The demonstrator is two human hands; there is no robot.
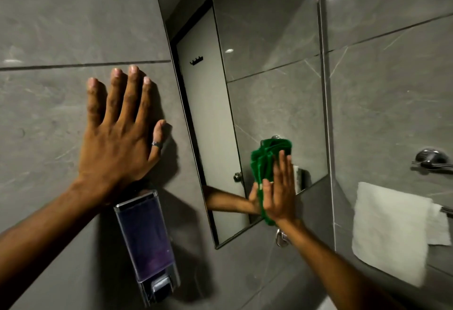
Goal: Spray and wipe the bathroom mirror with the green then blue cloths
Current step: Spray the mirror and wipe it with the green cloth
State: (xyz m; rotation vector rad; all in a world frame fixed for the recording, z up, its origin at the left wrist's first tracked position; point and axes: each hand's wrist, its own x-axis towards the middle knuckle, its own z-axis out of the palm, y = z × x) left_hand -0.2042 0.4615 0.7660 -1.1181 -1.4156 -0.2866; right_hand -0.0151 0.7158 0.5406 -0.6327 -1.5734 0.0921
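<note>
The bathroom mirror (257,52) is a tall frameless panel on the grey tiled wall. Low on its right side, my right hand (279,194) lies flat and presses the folded green cloth (266,160) against the glass. The cloth sticks out above and below my fingers, and its reflection and my arm's show in the glass. My left hand (120,133) rests flat on the wall tile to the left of the mirror, fingers spread, holding nothing. No blue cloth or spray bottle is in view.
A clear soap dispenser (145,243) with purple liquid hangs on the wall just below my left hand. A white towel (389,231) drapes over a chrome rail (431,161) at the right. A small chrome hook (282,237) sits under the mirror's lower edge.
</note>
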